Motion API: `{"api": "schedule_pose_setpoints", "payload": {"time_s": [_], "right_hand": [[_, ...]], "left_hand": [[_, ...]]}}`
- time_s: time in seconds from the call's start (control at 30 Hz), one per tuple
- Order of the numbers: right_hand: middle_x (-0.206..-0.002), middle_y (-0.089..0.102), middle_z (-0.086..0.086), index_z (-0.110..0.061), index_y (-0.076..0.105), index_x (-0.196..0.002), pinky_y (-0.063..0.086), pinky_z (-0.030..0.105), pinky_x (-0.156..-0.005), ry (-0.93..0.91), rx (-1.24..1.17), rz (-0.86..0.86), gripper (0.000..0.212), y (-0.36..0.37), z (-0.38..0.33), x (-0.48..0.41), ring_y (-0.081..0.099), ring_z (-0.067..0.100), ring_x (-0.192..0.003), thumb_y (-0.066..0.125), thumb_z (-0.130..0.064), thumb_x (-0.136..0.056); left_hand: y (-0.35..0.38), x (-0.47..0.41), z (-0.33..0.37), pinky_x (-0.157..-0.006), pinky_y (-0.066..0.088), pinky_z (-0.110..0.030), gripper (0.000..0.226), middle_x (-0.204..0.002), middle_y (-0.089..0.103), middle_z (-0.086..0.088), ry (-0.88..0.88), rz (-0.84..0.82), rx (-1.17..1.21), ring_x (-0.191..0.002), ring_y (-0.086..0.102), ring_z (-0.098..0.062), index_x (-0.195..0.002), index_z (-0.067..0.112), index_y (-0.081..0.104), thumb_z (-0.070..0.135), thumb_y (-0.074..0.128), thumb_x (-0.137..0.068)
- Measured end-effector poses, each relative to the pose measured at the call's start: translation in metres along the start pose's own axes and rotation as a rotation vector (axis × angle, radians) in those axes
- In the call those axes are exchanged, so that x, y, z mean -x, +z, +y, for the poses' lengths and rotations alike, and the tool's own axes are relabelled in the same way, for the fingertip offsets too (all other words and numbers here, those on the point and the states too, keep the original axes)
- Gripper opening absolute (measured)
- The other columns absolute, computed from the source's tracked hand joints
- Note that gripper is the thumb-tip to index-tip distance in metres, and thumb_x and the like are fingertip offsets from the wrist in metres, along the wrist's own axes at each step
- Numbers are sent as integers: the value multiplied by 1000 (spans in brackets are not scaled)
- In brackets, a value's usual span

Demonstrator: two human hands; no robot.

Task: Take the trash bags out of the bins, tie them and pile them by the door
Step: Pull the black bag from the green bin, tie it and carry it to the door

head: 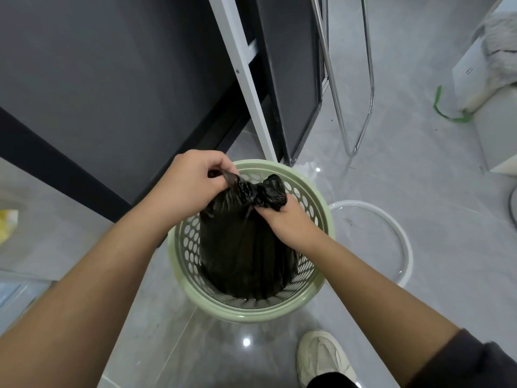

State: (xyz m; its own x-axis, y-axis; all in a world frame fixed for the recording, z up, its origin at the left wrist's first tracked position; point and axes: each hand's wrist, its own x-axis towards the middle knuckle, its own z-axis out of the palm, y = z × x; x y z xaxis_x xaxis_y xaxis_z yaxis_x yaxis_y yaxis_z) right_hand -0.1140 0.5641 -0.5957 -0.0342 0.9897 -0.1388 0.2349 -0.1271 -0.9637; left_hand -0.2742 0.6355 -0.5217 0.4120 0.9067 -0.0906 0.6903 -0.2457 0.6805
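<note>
Both hands mid-knot on a black bag sitting in a green bin

Left hand (186, 182) has its grip pinched shut on a thin, crinkly twist of the glossy black trash bag (246, 247); just right of that, the right hand (288, 222) is closed on the bunched knot end. The bag sits below both grips inside the round pale-green bin (251, 309) with its perforated plastic walls. Bag contents hidden. White ring (402, 236) lies on the floor right of the bin.
</note>
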Motion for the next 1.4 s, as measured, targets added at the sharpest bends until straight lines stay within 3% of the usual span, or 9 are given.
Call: {"api": "schedule_pose_setpoints", "payload": {"time_s": [0.27, 0.47, 0.67, 0.77, 0.83, 0.93, 1.0, 1.17, 1.4], "right_hand": [[-99, 57, -27, -44, 55, -95, 39, -3, -74, 17, -128, 7, 32, 0, -4, 3, 51, -27, -83, 43, -15, -99], [-107, 63, -24, -42, 57, -111, 45, 9, -88, 28, -72, -107, 22, 7, -8, 2, 57, -12, -102, 59, -34, -91], [-109, 65, -10, -24, 62, -109, 44, 13, -91, 61, 25, -51, 19, 12, -9, -8, 57, -3, -102, 58, -32, -92], [-109, 66, 6, -10, 60, -107, 45, 34, -100, 117, 100, -30, 31, 13, -11, -6, 59, 17, -106, 51, -36, -94], [-100, 66, 8, -9, 62, -101, 48, 26, -89, 101, 85, -18, 24, 14, -16, -3, 61, 13, -97, 50, -29, -96], [-66, 50, 5, 1, 50, -73, 42, 30, -63, 45, 195, 21, 27, 19, -22, -1, 48, 12, -61, 48, -14, -95], [-67, 48, 14, 3, 45, -71, 42, 43, -65, 8, 285, 46, 23, 22, -24, -1, 46, 28, -64, 46, -9, -90], [-57, 37, -5, -22, 31, -57, 30, 32, -56, -26, 298, 101, 37, 18, -52, -8, 35, 14, -57, 43, -5, -88], [-66, 45, 9, 6, 45, -71, 34, 31, -59, -107, 294, 215, 19, 2, -97, -11, 39, 18, -65, 44, -3, -88]], "left_hand": [[-11, 5, -8, -67, 53, -36, 11, -72, 70, 0, -32, -87, -128, -69, 66, -20, -78, 22, 68, 31, 68, -83], [2, -1, -2, -52, 47, -23, 13, -57, 65, 1, -52, 2, 94, -45, 59, -5, -74, 21, 66, 17, 65, -87], [9, 3, -12, -69, 58, -33, 9, -87, 70, 4, -62, 133, 303, -74, 68, -14, -93, 21, 67, 17, 61, -88], [10, 18, -45, -83, 50, -31, 38, -116, 58, 2, -220, 283, 25, -97, 60, -14, -120, 19, 56, 39, 59, -87], [12, 32, -69, -91, 49, -45, 53, -128, 52, -13, -433, 160, -128, -108, 58, -29, -131, 11, 46, 45, 52, -90], [15, 54, -80, -70, 59, -46, 34, -106, 65, -16, -683, -130, 165, -86, 68, -32, -118, 10, 49, 36, 43, -97], [13, 62, -81, -62, 61, -43, 22, -96, 69, -16, -725, -199, 346, -77, 71, -30, -113, 10, 49, 27, 46, -98], [15, 67, -80, -49, 58, -34, 23, -88, 72, -21, -731, -212, 585, -59, 71, -26, -112, 3, 46, 20, 50, -97], [17, 62, -86, -51, 59, -36, 22, -81, 73, -20, -733, -156, 545, -61, 72, -29, -108, 3, 51, 22, 51, -96]]}}
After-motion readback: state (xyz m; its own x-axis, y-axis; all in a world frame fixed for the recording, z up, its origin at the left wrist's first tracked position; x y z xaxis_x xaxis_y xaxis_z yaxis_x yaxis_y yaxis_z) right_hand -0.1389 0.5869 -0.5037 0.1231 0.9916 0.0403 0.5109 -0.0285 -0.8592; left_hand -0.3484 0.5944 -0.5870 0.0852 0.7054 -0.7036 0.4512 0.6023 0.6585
